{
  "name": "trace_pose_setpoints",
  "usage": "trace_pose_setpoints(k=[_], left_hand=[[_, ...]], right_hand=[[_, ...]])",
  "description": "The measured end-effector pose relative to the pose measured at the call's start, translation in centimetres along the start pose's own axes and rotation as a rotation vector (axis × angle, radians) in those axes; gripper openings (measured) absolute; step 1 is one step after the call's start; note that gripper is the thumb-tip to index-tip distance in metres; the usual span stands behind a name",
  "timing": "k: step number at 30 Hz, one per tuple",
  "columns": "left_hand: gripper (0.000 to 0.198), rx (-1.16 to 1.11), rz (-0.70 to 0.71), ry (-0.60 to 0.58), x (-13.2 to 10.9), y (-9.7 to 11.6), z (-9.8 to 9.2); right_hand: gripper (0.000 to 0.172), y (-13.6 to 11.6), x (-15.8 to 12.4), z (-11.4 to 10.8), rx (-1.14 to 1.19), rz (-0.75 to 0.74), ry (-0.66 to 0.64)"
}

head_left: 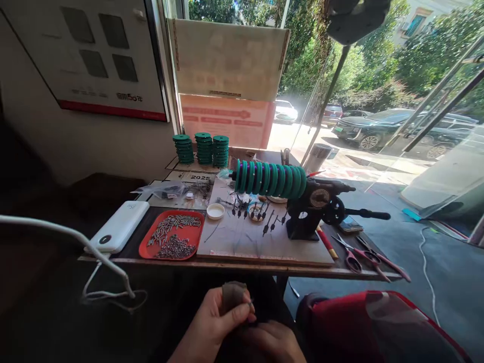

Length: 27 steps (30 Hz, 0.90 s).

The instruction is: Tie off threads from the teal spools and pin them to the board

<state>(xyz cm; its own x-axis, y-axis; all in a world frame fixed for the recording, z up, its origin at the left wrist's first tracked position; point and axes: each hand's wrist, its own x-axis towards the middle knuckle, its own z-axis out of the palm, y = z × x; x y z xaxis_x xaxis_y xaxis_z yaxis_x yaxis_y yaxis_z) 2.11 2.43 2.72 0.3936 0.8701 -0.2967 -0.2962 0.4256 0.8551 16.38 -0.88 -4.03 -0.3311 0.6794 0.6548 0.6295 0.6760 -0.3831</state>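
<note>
Low in front of the table, my left hand is closed, thumb pressed against bent fingers. A grey-brown, cloth-like piece lies in its grip or around a finger; I cannot tell which. Something tiny shows at the fingertips, too small to name. Just below and to the right, my right hand is smeared by motion and its fingers are hard to read. Beyond the hands, a red tray holds small metal sleeves and small metal rings or beads.
A hand-cranked winder carries a row of green spools. Stacked green spools stand behind. Dark swivel-like pieces lie on the board. Scissors and pliers lie right. A white power bank sits left.
</note>
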Motion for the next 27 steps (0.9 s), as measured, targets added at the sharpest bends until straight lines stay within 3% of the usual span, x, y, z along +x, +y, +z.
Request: trace_pose_setpoints(k=[5,9,13,16,21,27], left_hand=[[0.013,-0.056,-0.024,-0.072,-0.1,-0.4,0.2],[0.012,0.000,0.023,0.030,-0.3,-0.4,-0.5],[0.015,0.006,0.036,0.217,-0.3,-0.7,-1.1],[0.017,0.039,0.034,0.294,0.2,-1.4,-0.9],[0.016,0.284,0.094,0.207,1.0,-2.2,-0.3],[0.012,0.323,0.056,0.096,0.7,-1.2,-0.5]], right_hand=[[0.025,-0.9,0.9,-1.3,0.094,0.031,-0.050],[0.017,-0.6,-0.4,-1.0,0.182,0.091,-0.047],[0.023,-0.2,-1.0,-0.6,0.396,0.511,0.024],[0.025,0.1,0.8,-0.7,0.566,0.758,-0.033],[0.027,0.0,3.7,-1.4,0.581,0.696,-0.084],[0.025,-0.1,3.5,-2.0,0.644,0.673,-0.092]])
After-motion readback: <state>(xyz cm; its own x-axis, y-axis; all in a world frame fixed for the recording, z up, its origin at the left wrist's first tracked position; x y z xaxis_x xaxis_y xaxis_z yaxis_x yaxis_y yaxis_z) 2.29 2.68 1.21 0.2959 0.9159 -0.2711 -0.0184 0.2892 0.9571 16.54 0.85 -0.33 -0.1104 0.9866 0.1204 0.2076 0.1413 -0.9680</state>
